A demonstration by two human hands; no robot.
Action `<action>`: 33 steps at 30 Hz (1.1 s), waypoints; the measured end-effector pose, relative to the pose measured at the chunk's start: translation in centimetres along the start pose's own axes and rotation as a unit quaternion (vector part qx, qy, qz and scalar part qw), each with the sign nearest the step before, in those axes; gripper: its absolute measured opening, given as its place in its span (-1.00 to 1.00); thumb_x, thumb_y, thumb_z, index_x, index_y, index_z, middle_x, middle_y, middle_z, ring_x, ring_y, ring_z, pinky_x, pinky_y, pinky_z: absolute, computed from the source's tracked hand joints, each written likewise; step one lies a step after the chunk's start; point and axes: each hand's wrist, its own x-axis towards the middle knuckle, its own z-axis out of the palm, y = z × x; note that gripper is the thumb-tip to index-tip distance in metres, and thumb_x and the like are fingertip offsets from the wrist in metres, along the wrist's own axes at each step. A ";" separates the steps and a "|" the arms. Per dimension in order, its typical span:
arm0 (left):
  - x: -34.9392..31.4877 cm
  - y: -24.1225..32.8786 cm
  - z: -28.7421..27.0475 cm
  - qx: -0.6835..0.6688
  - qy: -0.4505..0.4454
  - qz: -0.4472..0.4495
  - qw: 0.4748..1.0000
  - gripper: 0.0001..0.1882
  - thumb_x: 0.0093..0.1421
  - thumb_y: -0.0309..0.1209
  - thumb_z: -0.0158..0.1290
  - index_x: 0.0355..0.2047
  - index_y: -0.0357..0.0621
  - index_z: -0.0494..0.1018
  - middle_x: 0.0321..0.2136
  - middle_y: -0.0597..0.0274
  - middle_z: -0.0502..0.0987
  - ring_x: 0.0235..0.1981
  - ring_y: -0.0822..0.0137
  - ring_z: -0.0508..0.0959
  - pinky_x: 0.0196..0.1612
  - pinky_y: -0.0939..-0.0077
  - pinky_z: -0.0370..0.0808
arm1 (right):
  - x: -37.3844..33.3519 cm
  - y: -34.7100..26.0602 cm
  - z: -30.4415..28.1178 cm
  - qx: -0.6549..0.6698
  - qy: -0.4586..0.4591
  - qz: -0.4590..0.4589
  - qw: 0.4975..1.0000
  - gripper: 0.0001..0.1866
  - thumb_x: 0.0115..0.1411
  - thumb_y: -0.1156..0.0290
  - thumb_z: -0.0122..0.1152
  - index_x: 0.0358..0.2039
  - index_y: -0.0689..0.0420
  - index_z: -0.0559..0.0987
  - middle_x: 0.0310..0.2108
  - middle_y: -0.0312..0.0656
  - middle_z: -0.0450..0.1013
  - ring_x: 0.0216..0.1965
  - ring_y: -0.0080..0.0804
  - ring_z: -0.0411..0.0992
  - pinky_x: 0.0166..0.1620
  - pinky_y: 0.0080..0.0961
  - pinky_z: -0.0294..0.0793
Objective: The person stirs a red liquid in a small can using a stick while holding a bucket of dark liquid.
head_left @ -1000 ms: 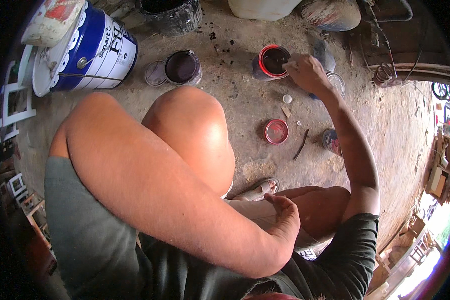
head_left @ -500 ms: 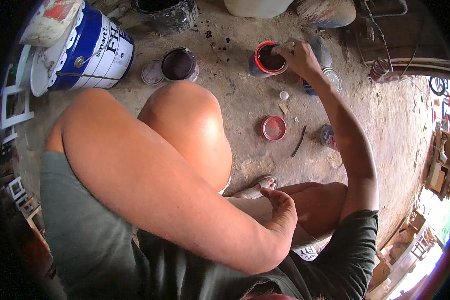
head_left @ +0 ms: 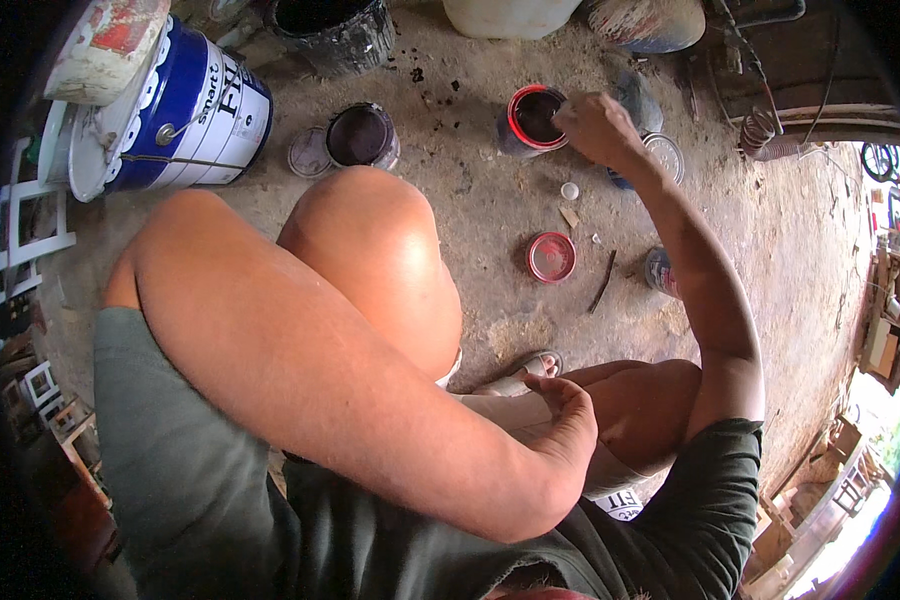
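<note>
My right hand (head_left: 602,130) is at the right rim of a red-rimmed can (head_left: 538,116) holding dark liquid. Its fingers are closed, and whatever they hold is hidden from view. Across my lap, my left hand (head_left: 570,412) rests near my right thigh with curled fingers; I cannot make out anything in them. A round red-rimmed lid (head_left: 551,257) lies on the floor below the can. Left of the can stands a second can (head_left: 361,136) of dark liquid, beside a pale round lid (head_left: 310,152).
A blue and white bucket (head_left: 200,110) lies tilted at the left. Behind stand a black-stained bucket (head_left: 342,38) and a pale container (head_left: 510,12). A lidded can (head_left: 662,158), a small can (head_left: 660,272), a dark stick (head_left: 602,281) and a white cap (head_left: 569,190) are near my right arm.
My right hand has turned and drawn slightly down and right at the can's rim; the greyish bit at its fingertips no longer shows. My left hand stays in place.
</note>
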 end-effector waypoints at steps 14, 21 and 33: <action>1.6 1.0 -0.2 -0.010 0.121 0.015 0.992 -0.42 -0.14 -0.17 0.29 -0.06 -0.07 0.56 -0.19 0.07 0.57 -0.24 0.07 0.55 -0.29 0.16 0.50 | 0.3 -0.4 -1.6 0.010 0.019 0.107 0.994 -0.62 0.18 0.13 0.17 -0.39 0.27 0.62 -0.39 0.14 0.54 -0.27 -0.01 0.57 -0.23 -0.12 0.54; 2.4 1.8 0.4 -0.049 0.178 0.020 0.983 -0.44 -0.11 -0.18 0.26 -0.05 -0.07 0.55 -0.16 0.09 0.56 -0.23 0.10 0.54 -0.29 0.14 0.49 | 0.3 -1.5 -2.3 0.081 0.018 0.096 0.992 -0.69 0.15 0.18 0.16 -0.36 0.20 0.62 -0.38 0.10 0.54 -0.26 0.10 0.53 -0.21 -0.13 0.52; 1.8 1.0 1.8 -0.014 0.137 0.030 0.990 -0.11 -0.06 -0.09 0.29 0.29 0.15 0.19 -0.04 0.14 0.48 -0.16 0.06 0.50 -0.30 0.15 0.49 | -0.4 -0.8 -1.2 -0.073 -0.004 -0.017 0.997 -0.77 0.19 0.27 0.11 -0.34 0.17 0.61 -0.40 -0.02 0.54 -0.30 -0.05 0.56 -0.32 -0.15 0.56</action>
